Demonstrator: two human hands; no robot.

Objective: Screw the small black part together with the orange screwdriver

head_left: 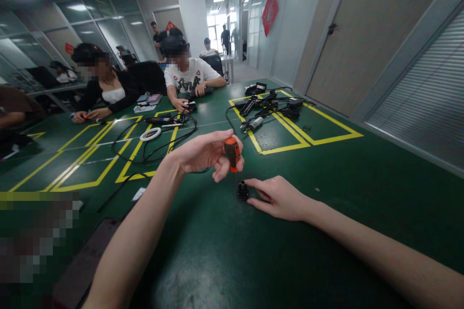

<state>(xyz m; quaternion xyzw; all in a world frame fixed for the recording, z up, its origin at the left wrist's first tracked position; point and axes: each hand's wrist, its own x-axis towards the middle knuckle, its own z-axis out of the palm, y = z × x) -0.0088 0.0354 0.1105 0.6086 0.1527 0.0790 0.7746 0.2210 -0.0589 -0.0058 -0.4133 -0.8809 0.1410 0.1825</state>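
My left hand (213, 152) is closed around the orange and black handle of a screwdriver (232, 153). The screwdriver is held upright, with its thin shaft pointing down at a small black round part (242, 193) that stands on the green table. Whether the tip touches the part I cannot tell. Thumb and forefinger of my right hand (277, 197) pinch that part from its right side, and the other fingers are curled in.
Yellow tape (286, 148) marks boxes on the green table (344, 193). Black cables and tools (268, 106) lie at the far right, a white ring (150, 134) and looped cable at the left. Small screws (307, 128) lie in a taped box. Co-workers (188, 75) sit across the table.
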